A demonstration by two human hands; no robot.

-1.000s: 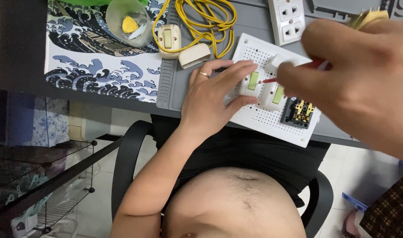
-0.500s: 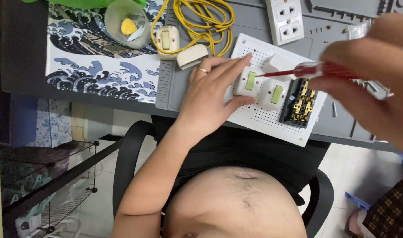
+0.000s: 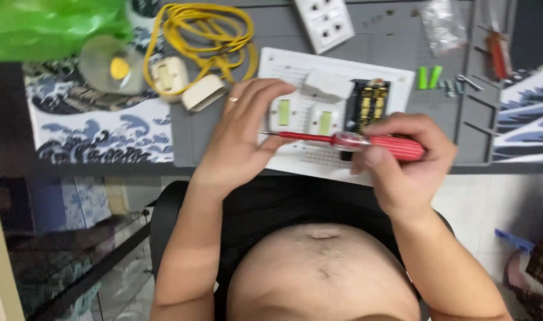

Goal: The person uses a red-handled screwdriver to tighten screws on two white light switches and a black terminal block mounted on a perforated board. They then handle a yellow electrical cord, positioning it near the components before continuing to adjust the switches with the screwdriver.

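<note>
Since half a second ago the red screwdriver (image 3: 366, 142) has been swung down and levelled across the near half of the white switch panel (image 3: 337, 119), and the right hand (image 3: 402, 163) has been drawn in closer to the body. The handle is now wrapped by the right hand's curled fingers, thumb pressed on the clear collar. The thin metal tip is met by the left hand (image 3: 239, 139), whose thumb and fingertips are closed lightly around it while the rest of that hand lies over the panel's left edge; a ring is seen on one finger.

On the panel, two pale green rocker switches (image 3: 304, 116) are set in white housings, and beside them an open black recess with brass terminals (image 3: 371, 104) is exposed. The panel is laid on a grey work mat (image 3: 402, 35) with moulded compartments: two small green plugs (image 3: 429, 77) and some screws (image 3: 461, 82) are held in them, and a clear bag (image 3: 444, 24) lies further back.

Further off, a coiled yellow cable (image 3: 194, 30) with cream plugs (image 3: 185, 83), a white socket plate (image 3: 326, 21), a clear round cup with something yellow inside (image 3: 108, 62) and a green plastic bag (image 3: 51, 27) are spread about. A wave-patterned cloth (image 3: 99, 131) is draped at the left.
</note>
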